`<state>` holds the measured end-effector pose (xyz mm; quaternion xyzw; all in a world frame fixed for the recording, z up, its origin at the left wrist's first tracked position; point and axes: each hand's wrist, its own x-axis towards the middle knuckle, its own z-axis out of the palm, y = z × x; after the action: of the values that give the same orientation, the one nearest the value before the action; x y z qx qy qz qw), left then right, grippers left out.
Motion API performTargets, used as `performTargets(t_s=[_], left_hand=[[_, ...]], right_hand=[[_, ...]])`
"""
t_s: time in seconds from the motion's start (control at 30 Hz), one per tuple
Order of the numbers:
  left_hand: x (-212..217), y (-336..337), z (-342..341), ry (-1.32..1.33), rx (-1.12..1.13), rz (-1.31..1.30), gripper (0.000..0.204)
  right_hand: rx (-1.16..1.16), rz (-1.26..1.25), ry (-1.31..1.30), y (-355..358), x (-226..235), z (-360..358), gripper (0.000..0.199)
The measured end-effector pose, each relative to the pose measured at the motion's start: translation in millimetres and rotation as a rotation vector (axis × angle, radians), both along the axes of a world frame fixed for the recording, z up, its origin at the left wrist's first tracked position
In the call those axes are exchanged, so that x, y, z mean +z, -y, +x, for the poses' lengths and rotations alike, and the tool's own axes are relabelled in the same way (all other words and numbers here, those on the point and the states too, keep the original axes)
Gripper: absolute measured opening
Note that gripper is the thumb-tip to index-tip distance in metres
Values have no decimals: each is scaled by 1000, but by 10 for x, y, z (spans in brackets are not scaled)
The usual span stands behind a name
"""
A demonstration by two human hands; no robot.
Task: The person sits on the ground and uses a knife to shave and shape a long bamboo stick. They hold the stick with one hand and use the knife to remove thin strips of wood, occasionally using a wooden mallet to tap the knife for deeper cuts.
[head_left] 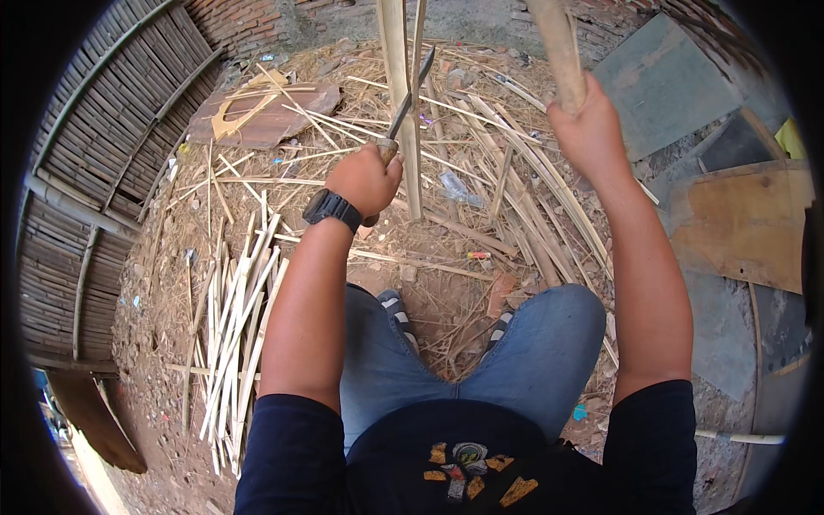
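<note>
Two bare hands at work around one upright bamboo piece (397,51), the landmark for these notes. Bamboo piece stands ahead of the seated person's knees, parted into a wide and a narrow strip higher up; its top runs out of view. Whether its foot bears on the ground cannot be told.

Left hand (365,180): just left of the bamboo piece, fingers clamped on the handle of a knife (402,116). Blade slants up across the bamboo piece at the split, tip past its right side; depth of bite unclear. Dark wristwatch (333,209) on this wrist.

Right hand (588,129): well to the right of the bamboo piece, fingers closed round the lower end of a thick wooden club (556,56), raised and apart from the knife.

Left of the bamboo piece and nearer the person: heap of pale split strips (245,318). Beyond it on the left: brown board (300,107) with a cut-out wooden frame (230,124) on top; farther left, a bamboo-slat wall (64,257). Right of the bamboo piece: longer strips (532,163) and a clear plastic wrapper (455,184); far right, a grey sheet (665,81).
</note>
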<state>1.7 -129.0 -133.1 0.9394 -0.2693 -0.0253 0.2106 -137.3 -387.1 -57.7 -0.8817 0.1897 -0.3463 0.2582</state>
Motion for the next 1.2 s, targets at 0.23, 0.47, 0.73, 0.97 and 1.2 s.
performTargets(t_s=[0.23, 0.47, 0.73, 0.97, 1.2], left_hand=[[20, 17, 57, -48, 18, 54, 51], [-188, 61, 51, -20, 9, 5, 49], [-206, 41, 99, -28, 24, -12, 50], [-173, 108, 81, -50, 10, 30, 49], [-338, 95, 122, -87, 15, 88, 52]], right_hand=[[47, -25, -650, -82, -931, 109, 55], [151, 165, -585, 118, -620, -102, 46], [79, 173, 81, -73, 792, -290, 36], [17, 69, 89, -139, 6, 85, 35], [73, 85, -631, -217, -1237, 62, 44]])
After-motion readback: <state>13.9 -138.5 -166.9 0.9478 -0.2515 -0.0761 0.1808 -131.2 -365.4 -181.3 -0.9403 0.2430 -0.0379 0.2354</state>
